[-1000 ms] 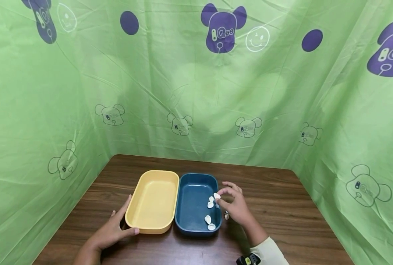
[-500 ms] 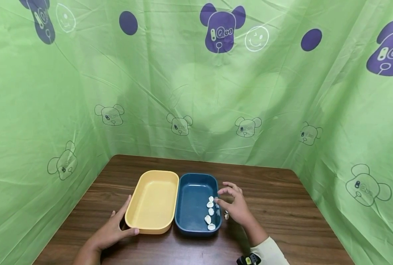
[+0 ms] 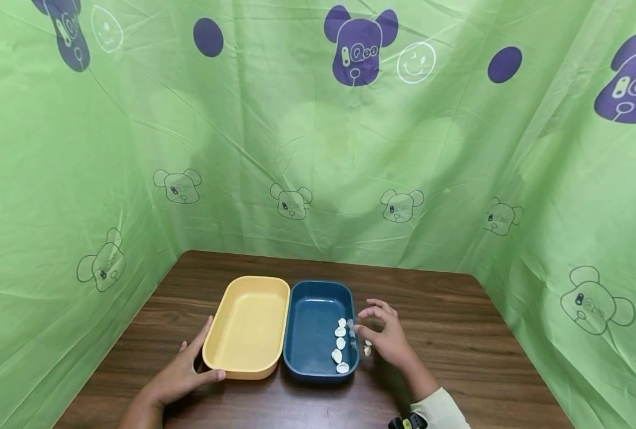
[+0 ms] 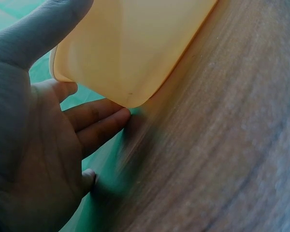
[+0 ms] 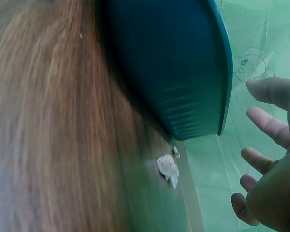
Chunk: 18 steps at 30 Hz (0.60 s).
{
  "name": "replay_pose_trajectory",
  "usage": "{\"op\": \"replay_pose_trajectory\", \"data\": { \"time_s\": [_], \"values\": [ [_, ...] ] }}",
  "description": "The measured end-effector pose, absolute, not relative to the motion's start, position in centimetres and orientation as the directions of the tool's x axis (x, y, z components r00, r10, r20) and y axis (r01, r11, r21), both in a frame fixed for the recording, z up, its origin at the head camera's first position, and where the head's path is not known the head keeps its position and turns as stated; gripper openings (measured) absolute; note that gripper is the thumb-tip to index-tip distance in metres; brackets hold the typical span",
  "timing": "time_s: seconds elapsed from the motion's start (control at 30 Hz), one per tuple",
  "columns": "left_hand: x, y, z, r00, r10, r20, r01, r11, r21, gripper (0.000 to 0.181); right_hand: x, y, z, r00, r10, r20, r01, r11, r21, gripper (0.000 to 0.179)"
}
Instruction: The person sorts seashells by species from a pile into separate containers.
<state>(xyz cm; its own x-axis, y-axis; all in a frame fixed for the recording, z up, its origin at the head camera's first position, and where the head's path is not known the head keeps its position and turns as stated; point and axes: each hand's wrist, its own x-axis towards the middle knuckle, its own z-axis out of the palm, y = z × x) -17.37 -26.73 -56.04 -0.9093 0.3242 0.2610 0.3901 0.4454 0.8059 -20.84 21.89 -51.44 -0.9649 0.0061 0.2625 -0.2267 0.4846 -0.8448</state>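
A yellow tray [image 3: 245,328] and a dark blue tray [image 3: 318,289] stand side by side on the table. My left hand [image 3: 181,372] rests against the yellow tray's near-left corner, thumb on the front wall and fingers extended along the left side. In the left wrist view its fingertips [image 4: 120,116] meet the tray's lower edge. Several white seashells [image 3: 340,343] form a rough row inside the blue tray, near its right wall. My right hand [image 3: 390,336] hovers just beyond that wall, fingers spread and holding nothing. Below it, small seashells [image 5: 167,166] lie on the table.
The brown wooden table [image 3: 446,345] extends around both trays. A green curtain [image 3: 318,131] with bear prints hangs at the back and sides. My right wrist wears a dark watch [image 3: 408,421].
My right hand has released a seashell into the blue tray, where it joins the row. The hand then drew back slightly to the right. My left hand stays put.
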Motion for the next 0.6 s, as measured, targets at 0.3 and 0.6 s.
{"op": "replay_pose_trajectory", "data": {
  "time_s": [0.3,0.6],
  "values": [
    [-17.4,-26.6,-56.2,-0.906,0.325,0.271,0.397,0.432,0.809,0.12,-21.1,23.8,-52.4,-0.969,0.019,0.246,-0.203,0.505,-0.839,0.019],
    [-17.4,-26.7,-56.1,-0.901,0.328,0.284,0.409,0.423,0.809,0.119,-21.7,26.1,-53.2,-0.98,0.071,0.188,-0.135,0.462,-0.877,0.021]
  ]
}}
